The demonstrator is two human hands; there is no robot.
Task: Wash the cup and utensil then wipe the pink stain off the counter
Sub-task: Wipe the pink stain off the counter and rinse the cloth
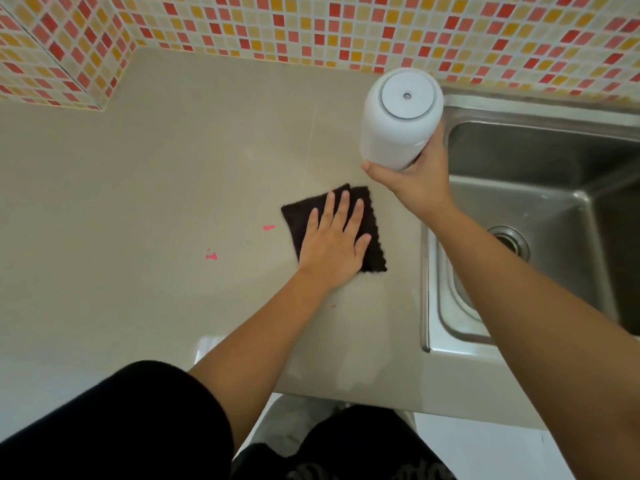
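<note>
My left hand [337, 242] lies flat with straight fingers on a dark folded cloth [374, 251] on the beige counter [156, 168]. Two small pink stains mark the counter to the left of the cloth, one pink stain [268, 227] close to it and another pink stain [211, 256] further left. My right hand [414, 178] grips the base of a white bottle [401, 119], held above the counter beside the sink, its flat cap with a small hole facing up toward me. No cup or utensil is in sight.
A steel sink [460, 306] with a round drain [509, 242] fills the right side. A mosaic tile wall [311, 26] in red, orange and cream runs behind the counter and juts forward at the left. The counter's front edge is near my body.
</note>
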